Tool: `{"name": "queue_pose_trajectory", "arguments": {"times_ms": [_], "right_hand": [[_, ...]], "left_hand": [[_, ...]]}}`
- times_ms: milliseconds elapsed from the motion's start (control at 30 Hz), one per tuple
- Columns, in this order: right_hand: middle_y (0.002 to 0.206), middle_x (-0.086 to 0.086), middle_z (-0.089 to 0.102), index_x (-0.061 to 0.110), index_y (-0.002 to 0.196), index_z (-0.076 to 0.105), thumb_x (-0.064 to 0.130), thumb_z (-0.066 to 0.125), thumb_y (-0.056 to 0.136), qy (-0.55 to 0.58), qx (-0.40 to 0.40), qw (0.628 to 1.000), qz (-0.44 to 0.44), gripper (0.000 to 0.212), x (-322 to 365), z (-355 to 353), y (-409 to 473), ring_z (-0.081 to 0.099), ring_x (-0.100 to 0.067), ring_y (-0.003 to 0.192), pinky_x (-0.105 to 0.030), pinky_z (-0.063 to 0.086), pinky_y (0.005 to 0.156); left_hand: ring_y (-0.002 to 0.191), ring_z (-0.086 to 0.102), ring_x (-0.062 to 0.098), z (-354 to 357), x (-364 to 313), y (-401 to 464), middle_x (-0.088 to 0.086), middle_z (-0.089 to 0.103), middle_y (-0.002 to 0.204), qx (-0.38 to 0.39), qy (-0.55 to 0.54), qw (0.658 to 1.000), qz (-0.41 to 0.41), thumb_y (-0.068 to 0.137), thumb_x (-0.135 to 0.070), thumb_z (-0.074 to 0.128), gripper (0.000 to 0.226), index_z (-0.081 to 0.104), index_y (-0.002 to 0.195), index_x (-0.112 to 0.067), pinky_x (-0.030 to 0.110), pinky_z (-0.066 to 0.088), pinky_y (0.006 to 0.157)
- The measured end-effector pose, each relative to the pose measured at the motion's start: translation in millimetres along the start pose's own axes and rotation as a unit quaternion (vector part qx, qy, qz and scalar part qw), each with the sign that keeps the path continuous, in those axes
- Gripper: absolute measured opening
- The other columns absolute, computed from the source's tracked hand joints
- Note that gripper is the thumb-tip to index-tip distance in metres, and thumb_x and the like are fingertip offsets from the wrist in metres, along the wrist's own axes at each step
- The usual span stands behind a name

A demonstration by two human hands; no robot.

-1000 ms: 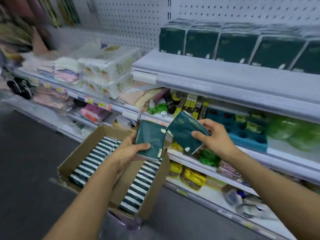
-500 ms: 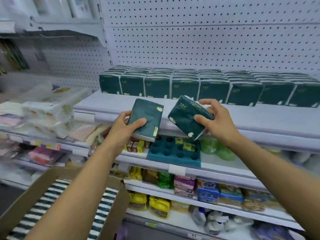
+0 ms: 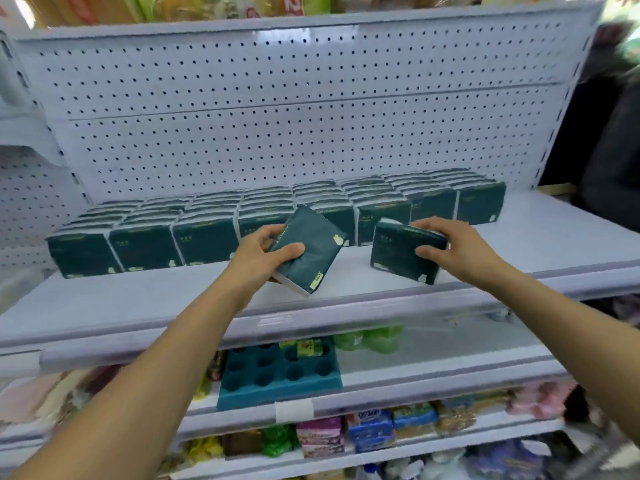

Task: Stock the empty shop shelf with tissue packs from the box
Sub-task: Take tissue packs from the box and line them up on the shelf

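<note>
My left hand [image 3: 258,256] grips a dark green tissue pack [image 3: 311,251], tilted above the white shelf [image 3: 138,299]. My right hand [image 3: 450,249] holds a second green pack [image 3: 398,254] by its top edge; the pack stands upright on the shelf, in front of the stocked row. Several rows of the same green tissue packs [image 3: 207,220] stand along the back of the shelf against the pegboard. The box is out of view.
A white pegboard [image 3: 277,116] backs the shelf. Below it, a lower shelf holds a teal foam tray [image 3: 280,372] and green items [image 3: 370,341]. Colourful packets [image 3: 346,434] fill the shelves further down. A dark shape [image 3: 609,150] stands at the right edge.
Both hands rose from the box to the shelf with their packs. The right pack went from tilted in the air to standing upright on the shelf. The view tilted up and the box left the frame.
</note>
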State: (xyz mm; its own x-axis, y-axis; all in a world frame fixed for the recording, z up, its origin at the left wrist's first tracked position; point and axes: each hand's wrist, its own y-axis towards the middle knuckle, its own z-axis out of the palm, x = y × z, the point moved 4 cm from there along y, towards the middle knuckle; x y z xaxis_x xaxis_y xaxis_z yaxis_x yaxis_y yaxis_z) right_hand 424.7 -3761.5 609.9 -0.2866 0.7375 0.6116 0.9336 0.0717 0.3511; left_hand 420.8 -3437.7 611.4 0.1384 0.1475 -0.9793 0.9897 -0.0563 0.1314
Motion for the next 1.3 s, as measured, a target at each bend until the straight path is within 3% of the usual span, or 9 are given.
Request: {"name": "queue_pose_trajectory", "arguments": {"times_ms": [100,267,433,667,867,933,1133,1233,1300], "right_hand": [[0.105,0.010,0.066,0.031,0.114,0.064,0.015,0.070,0.086,-0.009,-0.010,1.000,0.000,0.032,-13.4,-14.1,1.3,0.060,-0.013,0.096,-0.032,0.049,0.086],[0.107,0.007,0.057,0.026,0.116,0.064,0.017,0.069,0.088,-0.104,-0.014,0.994,0.004,0.030,-50.1,-50.0,15.4,0.056,-0.017,0.097,-0.037,0.048,0.088],[0.101,0.000,0.055,0.024,0.113,0.065,0.019,0.069,0.087,-0.162,-0.013,0.986,-0.023,0.027,-85.6,-74.2,43.1,0.055,-0.022,0.092,-0.040,0.050,0.081],[0.131,-0.002,0.050,0.020,0.135,0.054,0.024,0.064,0.092,-0.172,-0.070,0.981,-0.049,0.044,-108.3,-60.2,82.7,0.044,-0.020,0.122,-0.037,0.047,0.088],[0.138,-0.007,0.048,0.017,0.134,0.054,0.026,0.069,0.088,-0.212,-0.122,0.963,-0.115,0.049,-113.8,-41.1,95.6,0.041,-0.027,0.127,-0.042,0.053,0.076],[0.137,-0.011,0.052,0.013,0.132,0.056,0.026,0.072,0.085,-0.236,-0.138,0.950,-0.151,0.051,-114.2,-35.8,102.3,0.046,-0.032,0.125,-0.046,0.052,0.082],[0.153,-0.001,0.035,0.019,0.144,0.044,0.028,0.061,0.094,-0.164,-0.084,0.970,-0.155,0.054,-122.1,-21.6,115.1,0.025,-0.020,0.144,-0.050,0.050,0.096],[0.154,0.000,0.034,0.019,0.145,0.042,0.033,0.060,0.094,-0.135,-0.101,0.970,-0.172,0.056,-118.4,-29.1,110.2,0.026,-0.020,0.144,-0.049,0.045,0.103],[0.152,0.003,0.037,0.024,0.145,0.042,0.040,0.058,0.093,-0.041,-0.108,0.977,-0.179,0.057,-105.2,-38.4,99.4,0.030,-0.015,0.141,-0.039,0.038,0.110]], "left_hand": [[0.086,0.072,0.014,23.8,0.4,12.5,-0.001,0.069,0.113,0.019,-0.005,1.000,-0.005,0.084,-0.023,0.076,0.036,0.061,0.116,-0.026,0.025,0.055,0.058],[0.091,0.071,0.018,62.8,-2.5,25.7,-0.002,0.070,0.112,0.043,0.009,0.999,0.000,0.083,-0.023,0.077,0.035,0.062,0.115,-0.029,0.029,0.057,0.063],[0.092,0.071,0.016,101.2,-5.4,34.0,-0.005,0.072,0.108,0.036,0.000,0.999,-0.004,0.084,-0.020,0.076,0.035,0.063,0.115,-0.028,0.029,0.058,0.065],[0.088,0.071,0.013,134.8,-5.4,42.8,-0.006,0.073,0.104,-0.004,-0.006,1.000,-0.008,0.083,-0.021,0.077,0.036,0.063,0.116,-0.026,0.026,0.055,0.061],[0.094,0.072,0.017,139.6,-0.9,43.1,-0.005,0.073,0.107,-0.036,-0.015,0.999,-0.023,0.082,-0.020,0.078,0.037,0.064,0.116,-0.026,0.033,0.058,0.073],[0.094,0.072,0.017,141.2,-1.0,43.3,-0.005,0.073,0.108,-0.044,-0.020,0.998,-0.026,0.082,-0.020,0.078,0.038,0.064,0.117,-0.026,0.032,0.059,0.073],[0.092,0.072,0.016,149.4,-8.0,46.7,-0.003,0.072,0.108,-0.057,-0.006,0.998,-0.027,0.082,-0.020,0.078,0.040,0.063,0.119,-0.024,0.030,0.058,0.071],[0.095,0.071,0.015,156.9,-11.3,48.3,-0.003,0.072,0.111,-0.044,0.000,0.999,-0.021,0.082,-0.019,0.078,0.042,0.062,0.121,-0.024,0.027,0.058,0.073],[0.095,0.071,0.013,165.3,-16.5,48.7,-0.004,0.072,0.110,-0.025,0.013,1.000,-0.008,0.083,-0.018,0.077,0.041,0.063,0.121,-0.026,0.023,0.057,0.072]]}}
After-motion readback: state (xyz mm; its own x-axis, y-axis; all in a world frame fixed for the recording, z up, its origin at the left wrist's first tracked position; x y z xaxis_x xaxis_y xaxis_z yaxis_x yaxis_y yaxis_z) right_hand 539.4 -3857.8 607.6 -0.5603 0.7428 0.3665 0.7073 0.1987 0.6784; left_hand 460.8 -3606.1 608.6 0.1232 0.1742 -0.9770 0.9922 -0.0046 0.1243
